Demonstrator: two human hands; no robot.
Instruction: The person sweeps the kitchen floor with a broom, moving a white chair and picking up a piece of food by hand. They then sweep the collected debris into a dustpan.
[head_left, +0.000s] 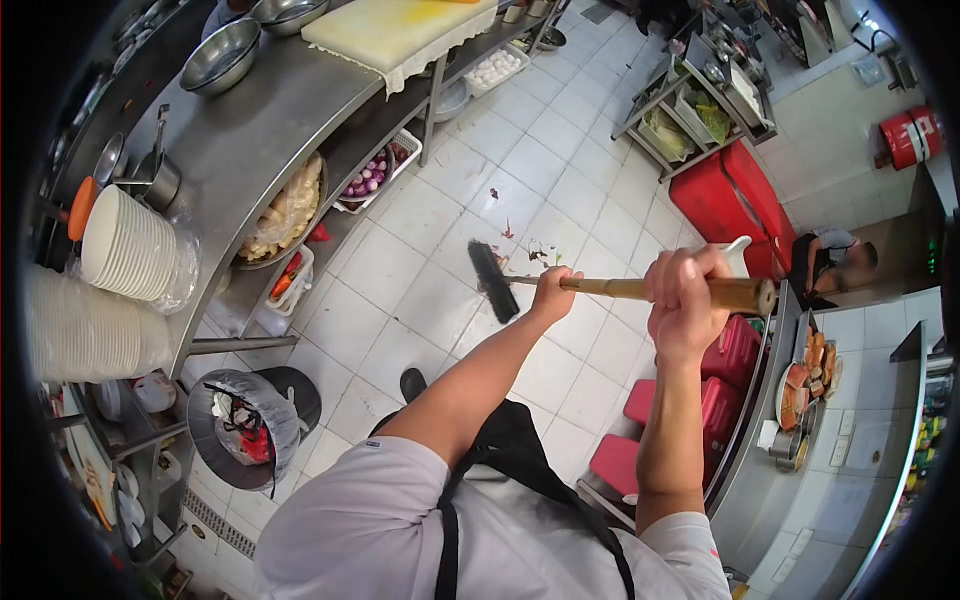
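Observation:
A broom with a black bristle head (pixel 493 281) and a bamboo handle (pixel 612 289) stretches across the white tiled floor (pixel 560 150). My left hand (pixel 555 291) grips the handle low down, close to the bristle head. My right hand (pixel 686 300) is closed around it near the top end. Bits of red and green debris (pixel 538 254) lie on the tiles just beyond the bristles. My grey sleeves and a black apron fill the bottom of the view.
On the left runs a steel counter (pixel 250 130) with metal bowls, stacked white plates (pixel 128 243) and a cutting board. A lined bin (pixel 245 425) stands beside my foot. To the right are red stools (pixel 715 405) and red crates. Another person (pixel 835 255) crouches at the far right.

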